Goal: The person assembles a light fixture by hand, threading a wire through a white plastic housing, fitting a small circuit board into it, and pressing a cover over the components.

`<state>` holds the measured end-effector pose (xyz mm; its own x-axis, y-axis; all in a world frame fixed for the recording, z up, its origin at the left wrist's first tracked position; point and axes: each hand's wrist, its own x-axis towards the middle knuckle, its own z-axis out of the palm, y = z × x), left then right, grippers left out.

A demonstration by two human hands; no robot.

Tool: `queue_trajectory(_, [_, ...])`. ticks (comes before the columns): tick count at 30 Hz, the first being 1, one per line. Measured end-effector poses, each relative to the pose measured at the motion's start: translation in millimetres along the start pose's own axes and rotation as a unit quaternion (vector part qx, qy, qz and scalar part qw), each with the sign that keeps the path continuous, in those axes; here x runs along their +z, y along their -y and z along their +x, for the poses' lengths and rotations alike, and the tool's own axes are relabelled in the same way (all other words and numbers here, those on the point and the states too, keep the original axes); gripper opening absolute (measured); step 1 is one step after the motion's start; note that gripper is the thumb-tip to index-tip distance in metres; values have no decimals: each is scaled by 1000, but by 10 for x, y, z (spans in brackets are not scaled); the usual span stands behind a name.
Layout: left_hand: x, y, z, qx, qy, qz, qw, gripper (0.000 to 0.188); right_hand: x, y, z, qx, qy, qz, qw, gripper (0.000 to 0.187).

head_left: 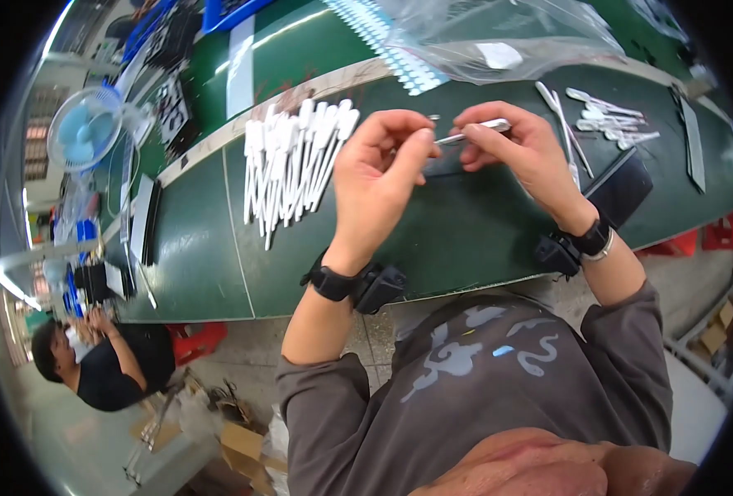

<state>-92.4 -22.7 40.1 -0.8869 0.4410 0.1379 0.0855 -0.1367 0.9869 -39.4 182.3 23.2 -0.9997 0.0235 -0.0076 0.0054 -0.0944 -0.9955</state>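
Note:
In front of my chest, a slim white plastic stick with a thicker end (492, 126) lies in the fingers of my right hand (525, 150). Its thin end points left and meets the pinched thumb and forefinger of my left hand (381, 169). A small pale bit shows by the left fingertips; what it is, I cannot make out. Left of my left hand lies a pile of similar white sticks (288, 157), thick ends mostly away from me. Beyond my right hand rest several smaller white pieces (606, 116) and a couple of longer white sticks (558, 112).
A green-topped workbench (193, 264) carries everything. A dark flat box (621, 188) sits by my right wrist. Clear plastic bags (507, 37) and a light-blue toothed strip (387, 50) lie at the back. A fan (84, 128) and a seated co-worker (106, 364) are at left.

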Motion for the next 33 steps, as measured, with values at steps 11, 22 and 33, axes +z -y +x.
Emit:
queue_trajectory(11, [-62, 23, 45, -96, 28, -92, 991, 14, -10, -55, -33, 72, 27, 70, 995, 39])
queue_trajectory(22, [-121, 72, 53, 80, -107, 155, 979, 17, -29, -60, 12, 90, 2, 92, 992, 40])
queue_trajectory(33, [-400, 5, 176, -100, 133, 88, 982, 29, -78, 85, -22, 84, 135, 88, 983, 37])
